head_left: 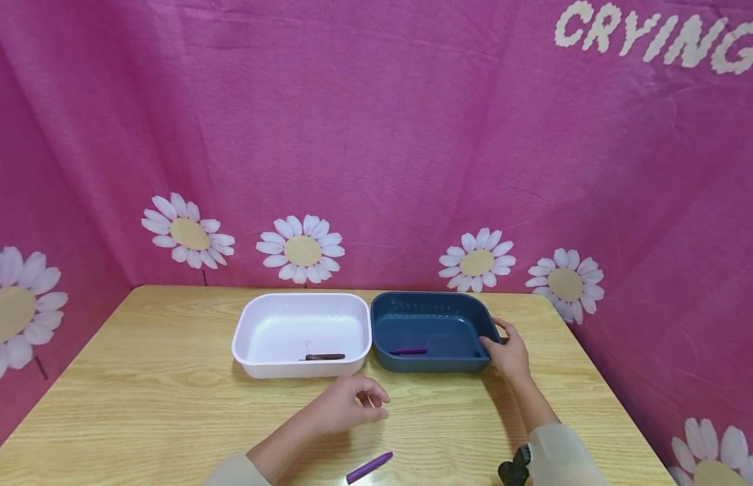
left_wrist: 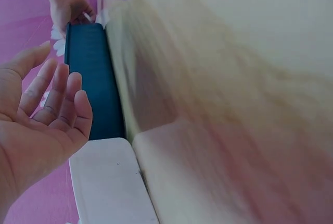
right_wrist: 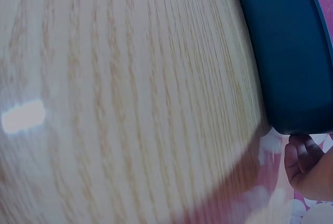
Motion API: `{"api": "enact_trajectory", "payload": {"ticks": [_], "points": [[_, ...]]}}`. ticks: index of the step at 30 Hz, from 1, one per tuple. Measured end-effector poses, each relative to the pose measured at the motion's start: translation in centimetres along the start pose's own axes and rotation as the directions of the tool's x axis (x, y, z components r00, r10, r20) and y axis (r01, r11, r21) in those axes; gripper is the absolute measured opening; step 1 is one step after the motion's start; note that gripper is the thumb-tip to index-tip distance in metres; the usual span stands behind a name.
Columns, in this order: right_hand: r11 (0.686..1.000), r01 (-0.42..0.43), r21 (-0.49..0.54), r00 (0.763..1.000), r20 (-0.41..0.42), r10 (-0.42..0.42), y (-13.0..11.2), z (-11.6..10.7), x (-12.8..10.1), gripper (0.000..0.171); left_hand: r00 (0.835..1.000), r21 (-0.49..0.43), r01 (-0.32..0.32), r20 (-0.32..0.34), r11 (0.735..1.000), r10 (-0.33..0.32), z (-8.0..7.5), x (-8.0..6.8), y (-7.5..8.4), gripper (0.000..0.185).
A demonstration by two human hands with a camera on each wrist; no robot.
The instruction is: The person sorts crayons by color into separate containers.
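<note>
My right hand (head_left: 508, 351) holds the right end of the dark blue tray (head_left: 437, 364), thumb over the rim and fingers outside the wall. In the right wrist view its fingers lie against the tray's end. A purple pen (head_left: 409, 351) lies inside this tray. My left hand (head_left: 352, 403) hovers in front of the two trays, fingers loosely bent and holding nothing; the left wrist view shows its bare palm. Beneath it, near the front of the table, lies another purple pen (head_left: 369, 468). The white tray (head_left: 303, 370) contains a dark brown pen (head_left: 325, 356).
Both trays stand side by side, touching, towards the back of the wooden table (head_left: 139, 391). A pink cloth (head_left: 376, 148) with daisies hangs behind and at the sides. Something black (head_left: 514, 466) is at the right sleeve.
</note>
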State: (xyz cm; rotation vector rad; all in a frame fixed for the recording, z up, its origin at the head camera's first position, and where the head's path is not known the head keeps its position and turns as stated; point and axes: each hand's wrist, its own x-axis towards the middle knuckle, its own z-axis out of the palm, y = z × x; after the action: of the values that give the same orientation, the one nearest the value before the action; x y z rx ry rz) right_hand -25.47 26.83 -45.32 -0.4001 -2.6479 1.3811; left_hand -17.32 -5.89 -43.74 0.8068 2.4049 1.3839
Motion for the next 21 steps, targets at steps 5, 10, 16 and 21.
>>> {"api": "enact_trajectory", "payload": {"ticks": [5,10,16,21], "points": [[1.000,0.002,-0.003,1.000,-0.006,-0.002,0.0,0.0,-0.1,0.055,0.999,0.010,0.001,0.033,1.000,-0.001,0.4,-1.1,-0.1,0.018],[1.000,-0.006,0.011,1.000,0.001,0.006,-0.2,0.0,0.0,0.055,0.997,0.006,0.016,0.076,1.000,-0.017,0.6,-2.2,-0.3,0.015],[1.000,-0.005,0.015,1.000,0.004,0.004,-0.2,0.0,-0.1,0.056,0.992,0.025,0.033,0.124,0.999,-0.036,0.7,-3.3,-0.4,0.011],[1.000,-0.004,0.016,1.000,0.000,0.004,-0.2,-0.1,-0.2,0.055,0.987,0.039,0.064,0.148,0.997,-0.069,0.9,-4.0,-0.5,0.009]]}}
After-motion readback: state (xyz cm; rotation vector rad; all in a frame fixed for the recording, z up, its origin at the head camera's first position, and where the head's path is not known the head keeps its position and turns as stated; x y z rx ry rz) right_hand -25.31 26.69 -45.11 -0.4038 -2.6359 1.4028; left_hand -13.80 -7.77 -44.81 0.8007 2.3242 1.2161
